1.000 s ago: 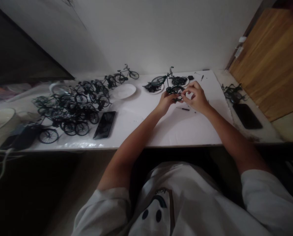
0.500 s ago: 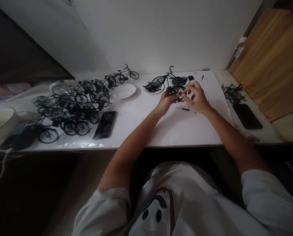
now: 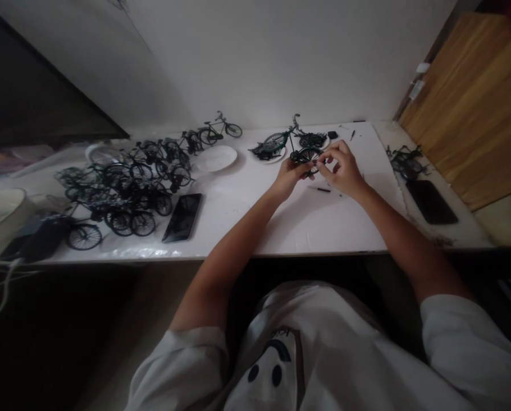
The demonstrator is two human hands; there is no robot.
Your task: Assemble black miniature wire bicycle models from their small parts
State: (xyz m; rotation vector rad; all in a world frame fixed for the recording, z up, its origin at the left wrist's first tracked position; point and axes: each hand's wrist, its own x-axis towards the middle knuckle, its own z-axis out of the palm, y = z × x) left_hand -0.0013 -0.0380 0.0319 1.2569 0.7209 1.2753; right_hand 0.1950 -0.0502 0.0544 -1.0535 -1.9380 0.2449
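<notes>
My left hand (image 3: 290, 178) and my right hand (image 3: 344, 168) meet over the white table (image 3: 315, 222), both pinched on a small dark model bicycle (image 3: 298, 147). The model stands tilted, its rear wheel between my fingertips and its front wheel and handlebar pointing away toward the wall. My right fingers curl around the wheel area; what they pinch there is too small to make out. A thin dark tool (image 3: 319, 189) lies on the table just below my hands.
Several finished model bicycles (image 3: 122, 188) crowd the table's left side. A black phone (image 3: 182, 217) lies beside them, another phone (image 3: 430, 201) at the right. A white plate (image 3: 216, 158) and plates of dark parts (image 3: 269, 152) sit near the wall. A wooden door (image 3: 478, 103) stands right.
Almost nothing has moved; my fingers shift slightly on the model bicycle's wheel and the model stays in the same place.
</notes>
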